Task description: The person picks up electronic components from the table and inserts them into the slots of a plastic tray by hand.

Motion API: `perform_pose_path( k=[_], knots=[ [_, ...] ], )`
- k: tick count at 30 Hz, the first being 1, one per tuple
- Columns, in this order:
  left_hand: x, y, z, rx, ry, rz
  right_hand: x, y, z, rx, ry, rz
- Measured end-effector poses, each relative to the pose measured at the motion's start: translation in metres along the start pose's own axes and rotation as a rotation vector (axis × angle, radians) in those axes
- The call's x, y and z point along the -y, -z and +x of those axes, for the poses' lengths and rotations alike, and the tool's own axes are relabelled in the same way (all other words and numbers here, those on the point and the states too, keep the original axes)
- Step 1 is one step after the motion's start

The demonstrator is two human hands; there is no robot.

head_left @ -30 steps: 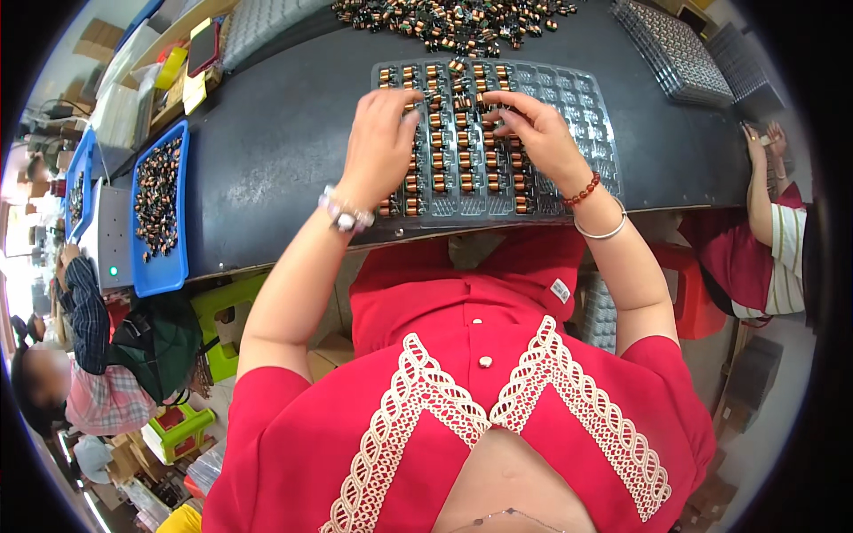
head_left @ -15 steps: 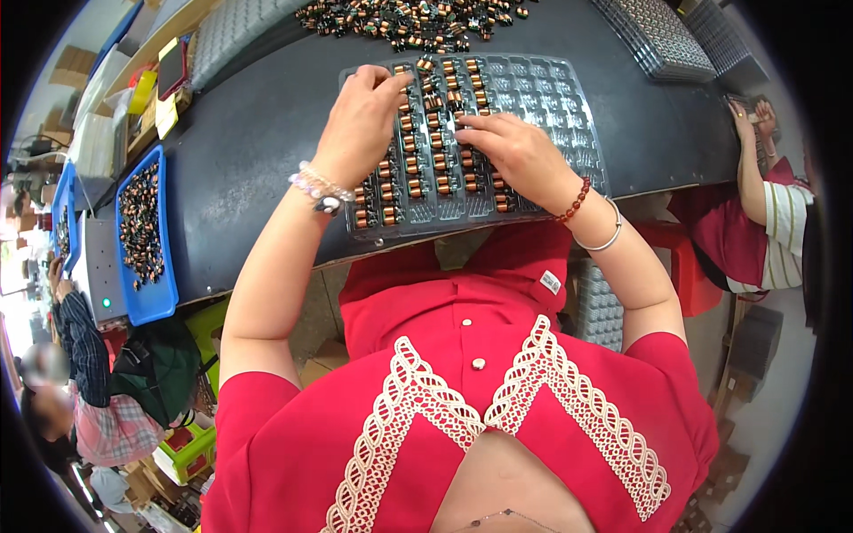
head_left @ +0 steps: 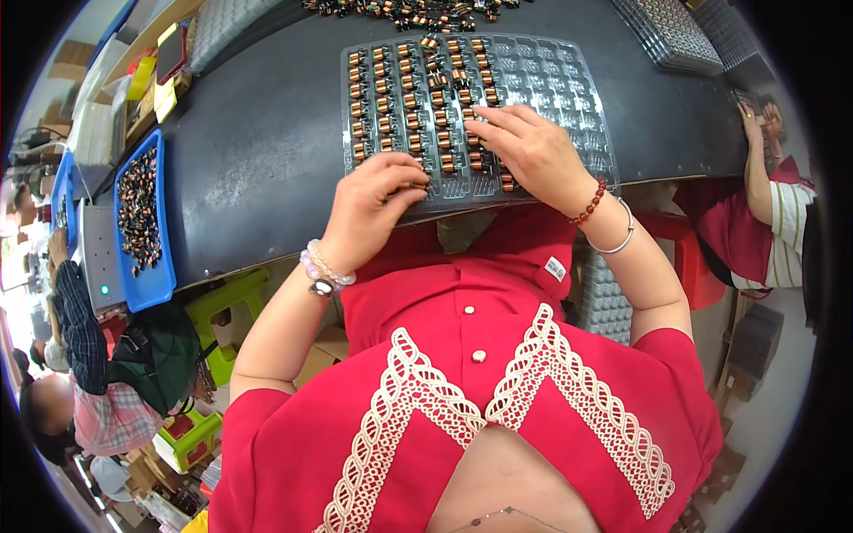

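A clear plastic tray [head_left: 560, 115] with moulded pockets lies before me on the dark table. Small copper-wound coils [head_left: 385, 105] fill its left columns in rows; the pockets on its right side hold none. At the tray's near edge, my left hand [head_left: 378, 197] pinches thumb and fingers around a small coil, mostly hidden by the fingertips. My right hand [head_left: 540, 153] reaches over the middle columns. Its fingers are stretched and slightly apart, their tips touching the coils there. A few coils near the tray's far middle sit crooked on top of others.
Loose coils [head_left: 418, 13] lie heaped beyond the tray. A blue bin [head_left: 167, 266] of coils stands at the left, beside a grey box [head_left: 99, 253] with a green light. Stacked trays [head_left: 666, 35] stand far right. Other people sit at both sides; a co-worker's hands [head_left: 755, 120] show at right.
My left hand has come from the tray's far left part back to its near edge. The right hand stays over the middle columns. The tray appears slightly higher in view.
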State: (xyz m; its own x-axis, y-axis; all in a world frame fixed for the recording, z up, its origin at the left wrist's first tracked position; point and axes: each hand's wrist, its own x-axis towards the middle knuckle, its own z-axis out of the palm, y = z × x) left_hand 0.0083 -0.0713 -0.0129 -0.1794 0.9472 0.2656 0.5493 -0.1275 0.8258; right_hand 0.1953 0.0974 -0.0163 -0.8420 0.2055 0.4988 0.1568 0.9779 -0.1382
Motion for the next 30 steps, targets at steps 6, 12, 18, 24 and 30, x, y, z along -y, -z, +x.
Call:
perform_pose_path(
  k=[6,12,18,24,30],
  knots=[
    [0.008,-0.008,-0.003,-0.053,-0.243,0.295,-0.002,0.0,-0.003,0.001,-0.034,0.115],
    [0.013,-0.01,-0.006,-0.073,-0.248,0.312,-0.003,0.001,-0.004,0.053,-0.169,0.221],
    [0.003,-0.001,-0.007,0.031,-0.364,0.525,-0.009,0.0,-0.008,0.007,-0.064,0.183],
    [-0.001,0.003,0.038,-0.047,-0.262,0.45,-0.001,0.004,-0.005,0.002,-0.094,0.17],
    [0.034,-0.018,0.109,-0.146,-0.291,0.688,0.008,-0.003,-0.003,0.004,-0.19,-0.008]
  ],
)
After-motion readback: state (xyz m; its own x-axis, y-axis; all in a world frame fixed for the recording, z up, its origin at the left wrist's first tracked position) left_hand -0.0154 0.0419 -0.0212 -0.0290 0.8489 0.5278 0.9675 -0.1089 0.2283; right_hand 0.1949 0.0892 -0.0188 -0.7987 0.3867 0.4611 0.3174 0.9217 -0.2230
